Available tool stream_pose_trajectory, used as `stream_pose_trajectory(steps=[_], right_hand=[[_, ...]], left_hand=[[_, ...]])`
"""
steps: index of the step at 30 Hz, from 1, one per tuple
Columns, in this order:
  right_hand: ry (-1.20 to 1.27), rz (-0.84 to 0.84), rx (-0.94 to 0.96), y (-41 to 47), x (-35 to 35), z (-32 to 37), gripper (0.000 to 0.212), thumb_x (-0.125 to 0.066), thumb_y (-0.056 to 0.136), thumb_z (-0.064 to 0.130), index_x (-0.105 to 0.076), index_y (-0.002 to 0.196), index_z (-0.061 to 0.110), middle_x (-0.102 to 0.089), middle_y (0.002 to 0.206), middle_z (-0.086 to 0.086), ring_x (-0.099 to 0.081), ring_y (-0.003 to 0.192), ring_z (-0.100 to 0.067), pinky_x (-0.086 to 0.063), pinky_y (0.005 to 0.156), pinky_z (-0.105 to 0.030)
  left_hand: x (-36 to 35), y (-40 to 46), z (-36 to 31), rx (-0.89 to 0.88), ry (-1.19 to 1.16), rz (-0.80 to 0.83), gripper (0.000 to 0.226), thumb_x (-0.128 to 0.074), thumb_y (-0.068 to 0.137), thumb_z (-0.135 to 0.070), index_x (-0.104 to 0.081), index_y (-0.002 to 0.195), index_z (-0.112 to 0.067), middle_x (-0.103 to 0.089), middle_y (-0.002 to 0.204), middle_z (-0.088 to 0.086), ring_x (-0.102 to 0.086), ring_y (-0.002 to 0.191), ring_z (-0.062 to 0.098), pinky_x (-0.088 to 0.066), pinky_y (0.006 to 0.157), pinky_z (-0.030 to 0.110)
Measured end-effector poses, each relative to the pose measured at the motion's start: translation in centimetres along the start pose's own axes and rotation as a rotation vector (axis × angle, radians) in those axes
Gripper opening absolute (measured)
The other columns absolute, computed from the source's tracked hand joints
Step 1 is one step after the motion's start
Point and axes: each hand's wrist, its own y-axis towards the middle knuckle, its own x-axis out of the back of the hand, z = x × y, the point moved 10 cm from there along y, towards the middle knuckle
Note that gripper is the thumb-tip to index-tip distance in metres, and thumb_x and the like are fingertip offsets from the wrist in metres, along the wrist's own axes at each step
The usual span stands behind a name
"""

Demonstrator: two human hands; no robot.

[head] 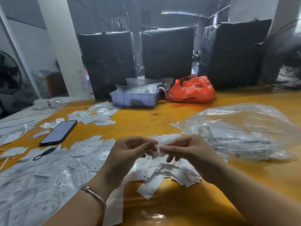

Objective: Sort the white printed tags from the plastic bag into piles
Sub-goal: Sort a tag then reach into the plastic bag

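I saw both hands meet above the yellow worktop (162,115): the left hand (130,150) and right hand (184,150) each had a pinching grip on one small white tag (157,151). Loose tags (53,175) lay scattered beneath, the clear plastic bag (241,129) just right.

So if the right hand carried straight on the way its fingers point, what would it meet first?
Probably the left hand: the right hand points left at it, both pinching the same tag. Depth looks matched.
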Motion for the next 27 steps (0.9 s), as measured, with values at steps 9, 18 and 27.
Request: stream_pose_trajectory(steps=[9, 18, 27], right_hand=[[0.118, -0.383, 0.347, -1.5, 4.9, 5.3, 0.04, -0.069, 0.078, -0.005, -0.064, 0.11, 0.019, -0.075, 0.089, -0.006, -0.071, 0.073, -0.017, -0.055, 0.067, -0.02], [-0.294, -0.174, 0.484, -2.3, 0.1, 7.5, 0.01, -0.072, 0.077, -0.005, -0.068, 0.081, 0.004, -0.069, 0.069, -0.009, -0.066, 0.064, -0.021, -0.053, 0.065, -0.039], [-0.347, -0.219, 0.471, -2.1, 0.6, 7.2, 0.007, -0.07, 0.081, -0.001, -0.068, 0.077, 0.003, -0.067, 0.064, 0.001, -0.062, 0.062, -0.02, -0.051, 0.062, -0.035]], left_hand=[[-0.5, -0.1, -0.6, -0.089, 0.194, 0.044, 0.02, -0.077, 0.07, -0.028, -0.075, 0.075, -0.008, -0.07, 0.063, 0.005, -0.062, 0.058, 0.011, -0.051, 0.058, 0.02], [-1.4, -0.3, -0.8, -0.105, 0.235, 0.119, 0.01, -0.08, 0.067, -0.028, -0.073, 0.061, -0.024, -0.073, 0.071, 0.003, -0.066, 0.064, 0.014, -0.054, 0.06, 0.022], [-1.7, -0.5, -1.0, -0.12, 0.251, 0.149, 0.014, -0.081, 0.069, -0.025, -0.078, 0.074, -0.012, -0.065, 0.066, 0.0, -0.057, 0.064, 0.015, -0.047, 0.059, 0.025]])
